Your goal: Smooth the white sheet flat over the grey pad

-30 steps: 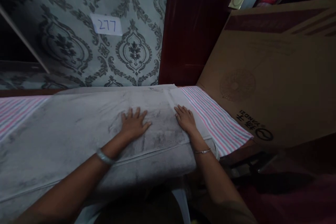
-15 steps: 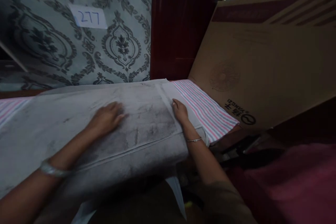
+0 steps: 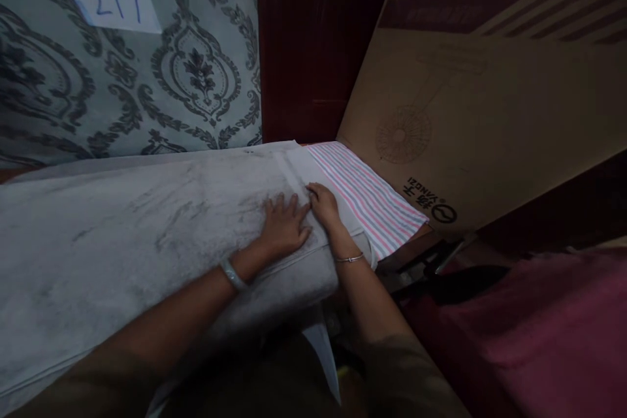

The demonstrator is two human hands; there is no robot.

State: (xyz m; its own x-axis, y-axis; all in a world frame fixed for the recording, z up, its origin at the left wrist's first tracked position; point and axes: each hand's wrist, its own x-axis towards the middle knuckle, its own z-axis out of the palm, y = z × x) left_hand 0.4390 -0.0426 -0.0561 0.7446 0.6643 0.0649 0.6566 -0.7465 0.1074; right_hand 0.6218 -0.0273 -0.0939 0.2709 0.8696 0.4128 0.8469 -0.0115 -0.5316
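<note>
A wide grey, velvety piece of fabric (image 3: 161,235) with darker smudges and a stitched seam spreads over the table and hangs down over its front edge. My left hand (image 3: 285,225) lies flat on it, fingers spread, close to the right end. Beside it, my right hand (image 3: 324,208) has its fingers curled together at the fabric's right-hand border, near a paler strip; the fingertips are partly hidden. A pink, white and grey striped cloth (image 3: 365,199) shows beneath, to the right of the grey fabric.
A large cardboard box (image 3: 470,104) leans at the right, by a dark red panel (image 3: 306,46). Patterned wallpaper (image 3: 196,78) with a paper marked 277 (image 3: 115,5) is behind the table. Pink fabric (image 3: 553,333) hangs at the lower right.
My left hand has slid right across the grey fabric, up to my right hand, and its fingers have spread. My right hand stays at the border. The camera view has shifted slightly right.
</note>
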